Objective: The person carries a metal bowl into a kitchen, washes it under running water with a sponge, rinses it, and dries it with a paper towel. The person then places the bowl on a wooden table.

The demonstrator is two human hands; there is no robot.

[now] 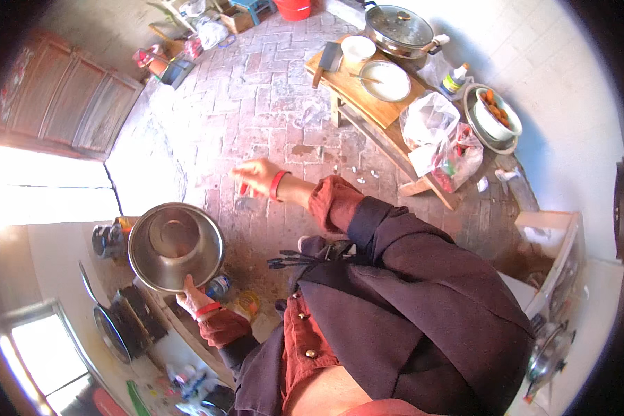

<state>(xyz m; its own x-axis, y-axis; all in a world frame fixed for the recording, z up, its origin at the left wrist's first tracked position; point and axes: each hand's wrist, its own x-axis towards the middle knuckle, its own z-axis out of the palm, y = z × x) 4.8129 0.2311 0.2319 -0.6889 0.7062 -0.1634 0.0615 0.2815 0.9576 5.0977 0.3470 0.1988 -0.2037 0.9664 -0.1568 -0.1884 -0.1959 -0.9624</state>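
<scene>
My left hand [191,299] grips the rim of a large stainless steel basin [174,249] at the lower left, with the thumb over its edge. The basin is tilted so that its inside faces the camera; it seems to hold nothing. My right hand [255,176] is raised over the brick floor, a little above and to the right of the basin, and touches nothing that I can see. Its fingers are slightly bent and blurred. Both wrists wear red bands.
A low wooden table [374,112] at the upper right bears a cleaver [328,61], bowls and plastic bags [430,120]. Behind it stands a lidded steel pan [399,32]. A wok [112,333] and bottles are at the lower left; a red bucket [293,8] stands at the top.
</scene>
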